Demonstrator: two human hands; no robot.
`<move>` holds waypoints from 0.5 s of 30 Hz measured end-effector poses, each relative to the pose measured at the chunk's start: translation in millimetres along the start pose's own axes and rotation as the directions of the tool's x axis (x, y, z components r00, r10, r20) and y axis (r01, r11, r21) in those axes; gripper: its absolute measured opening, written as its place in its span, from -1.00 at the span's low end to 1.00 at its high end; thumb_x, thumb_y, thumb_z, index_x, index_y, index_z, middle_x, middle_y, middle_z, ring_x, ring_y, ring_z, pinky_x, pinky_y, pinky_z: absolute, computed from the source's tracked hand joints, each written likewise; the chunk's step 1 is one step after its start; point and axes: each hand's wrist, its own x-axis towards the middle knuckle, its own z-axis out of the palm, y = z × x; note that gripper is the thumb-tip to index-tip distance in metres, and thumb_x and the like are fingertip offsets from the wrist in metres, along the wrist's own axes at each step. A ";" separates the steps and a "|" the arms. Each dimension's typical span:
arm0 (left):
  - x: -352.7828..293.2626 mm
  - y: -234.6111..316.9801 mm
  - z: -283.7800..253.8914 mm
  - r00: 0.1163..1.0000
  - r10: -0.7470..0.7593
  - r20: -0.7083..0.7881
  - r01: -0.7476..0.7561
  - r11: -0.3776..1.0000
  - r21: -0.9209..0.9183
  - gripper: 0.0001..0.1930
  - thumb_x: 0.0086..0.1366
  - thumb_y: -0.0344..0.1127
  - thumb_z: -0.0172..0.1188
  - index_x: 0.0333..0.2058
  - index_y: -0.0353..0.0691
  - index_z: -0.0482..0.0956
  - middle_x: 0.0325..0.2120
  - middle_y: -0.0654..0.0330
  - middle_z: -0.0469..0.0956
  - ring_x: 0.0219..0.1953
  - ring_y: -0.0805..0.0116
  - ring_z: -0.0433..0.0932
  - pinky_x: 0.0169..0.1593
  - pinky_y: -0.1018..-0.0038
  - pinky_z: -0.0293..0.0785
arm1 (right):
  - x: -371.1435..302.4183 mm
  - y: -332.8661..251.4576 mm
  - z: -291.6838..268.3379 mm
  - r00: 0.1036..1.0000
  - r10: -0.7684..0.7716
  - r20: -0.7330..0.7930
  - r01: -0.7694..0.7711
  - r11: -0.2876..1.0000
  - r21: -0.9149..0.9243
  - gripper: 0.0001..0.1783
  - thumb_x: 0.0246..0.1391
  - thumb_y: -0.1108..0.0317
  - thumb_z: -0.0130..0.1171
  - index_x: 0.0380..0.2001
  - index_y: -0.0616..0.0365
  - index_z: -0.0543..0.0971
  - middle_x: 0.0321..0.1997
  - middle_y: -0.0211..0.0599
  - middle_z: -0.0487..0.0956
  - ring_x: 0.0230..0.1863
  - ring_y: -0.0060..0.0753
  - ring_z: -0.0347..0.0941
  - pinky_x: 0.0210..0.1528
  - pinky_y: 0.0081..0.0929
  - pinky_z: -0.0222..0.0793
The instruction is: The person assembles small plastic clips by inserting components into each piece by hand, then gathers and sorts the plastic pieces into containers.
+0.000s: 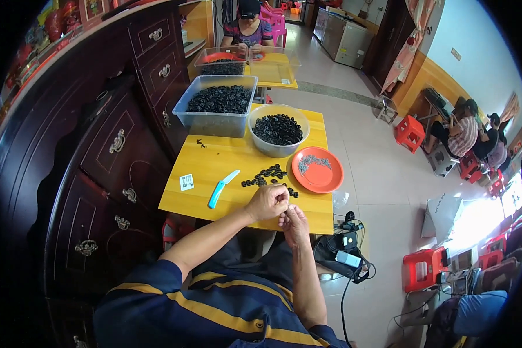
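Note:
Over the front edge of the yellow table, my left hand and my right hand meet with fingers pinched together. Whatever they hold is too small and hidden to name. Just beyond my fingers lies a loose pile of small black oval pieces. An orange-red plate to the right bears a scatter of tiny grey bits. A knife with a turquoise handle rests left of the pile, its blade pointing away from me.
Behind the pile stand a round clear tub and a bluish bin, both full of black pieces. A white card lies at left. Dark cabinets line the left side. A person sits at a table ahead; cables hang at right.

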 end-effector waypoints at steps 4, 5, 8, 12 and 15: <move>-17.6 14.9 -9.1 0.999 -0.026 -0.019 0.025 0.998 -0.063 -0.92 0.09 -0.43 0.19 -0.50 -0.27 0.48 -0.59 0.19 0.47 -0.57 0.41 0.49 -0.47 0.46 0.42 | -4.7 5.2 0.6 0.996 0.062 0.065 -0.065 0.997 0.038 -0.80 0.33 0.22 0.08 -0.21 0.12 0.52 -0.46 -0.45 0.55 -0.49 -0.59 0.49 -0.40 -0.62 0.46; -21.0 17.2 -11.2 0.999 -0.042 -0.014 0.040 0.995 -0.086 -0.91 0.06 -0.40 0.19 -0.50 -0.26 0.48 -0.58 0.14 0.47 -0.56 0.29 0.52 -0.45 0.39 0.45 | -5.5 5.9 1.1 0.992 0.082 0.090 -0.087 0.995 0.053 -0.80 0.32 0.21 0.09 -0.22 0.12 0.52 -0.47 -0.45 0.55 -0.50 -0.59 0.49 -0.40 -0.62 0.46; -28.7 20.0 -17.9 0.997 0.061 -0.047 -0.063 0.998 -0.031 -0.93 0.07 -0.41 0.19 -0.49 -0.26 0.50 -0.57 0.15 0.48 -0.55 0.27 0.52 -0.45 0.40 0.44 | -11.3 3.9 3.4 0.984 0.112 0.139 -0.121 0.991 0.058 -0.83 0.29 0.23 0.15 -0.25 0.09 0.55 -0.45 -0.47 0.52 -0.46 -0.58 0.43 -0.36 -0.61 0.37; -36.3 21.0 -31.0 0.984 0.177 -0.032 -0.177 0.984 0.012 -0.96 0.09 -0.48 0.23 -0.46 -0.27 0.55 -0.56 0.21 0.47 -0.58 0.46 0.48 -0.47 0.52 0.40 | -14.8 3.3 7.5 0.986 0.109 0.127 -0.113 0.993 0.030 -0.85 0.26 0.26 0.17 -0.29 0.10 0.56 -0.47 -0.47 0.51 -0.48 -0.58 0.41 -0.38 -0.61 0.36; -41.8 25.7 -39.5 0.992 0.122 0.018 -0.123 0.992 0.030 -0.93 0.07 -0.48 0.29 -0.43 -0.27 0.58 -0.56 0.22 0.47 -0.59 0.43 0.46 -0.48 0.52 0.37 | -12.6 4.9 8.4 0.993 0.078 0.089 -0.072 0.995 -0.066 -0.86 0.24 0.27 0.18 -0.31 0.10 0.56 -0.50 -0.47 0.50 -0.50 -0.59 0.40 -0.40 -0.62 0.34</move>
